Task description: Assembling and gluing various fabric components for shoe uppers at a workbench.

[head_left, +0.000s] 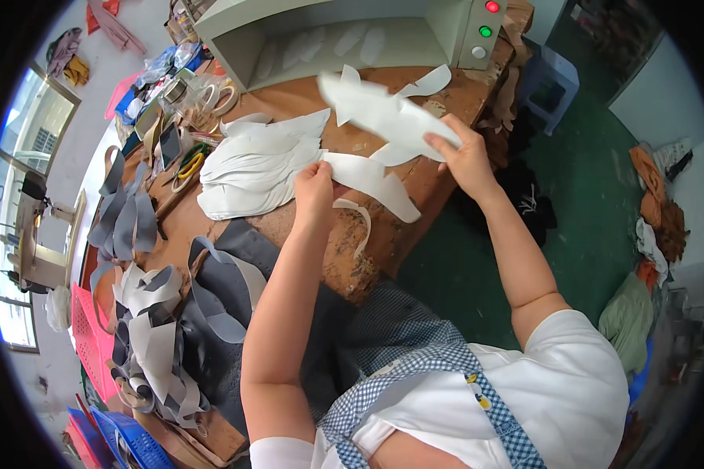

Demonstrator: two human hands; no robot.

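My right hand (465,156) is raised over the right edge of the workbench. Its thumb and fingers pinch one end of a flat white cut piece (387,113), blurred along its far end. Lower down, my left hand (314,187) is closed, with its fingertips on the end of a curved white piece (371,181) that stretches away to the right. Directly left of that hand lies a fanned stack of white cut pieces (250,172). More loose white pieces (426,81) lie beyond my right hand, partly covered by the held one.
A grey box-shaped machine (477,35) with coloured buttons stands at the back. Yellow-handled scissors (188,168), tape rolls (225,98) and a glass jar (178,95) sit on the left. Grey strips (125,215) hang nearby. A blue stool (551,86) stands on the floor at right.
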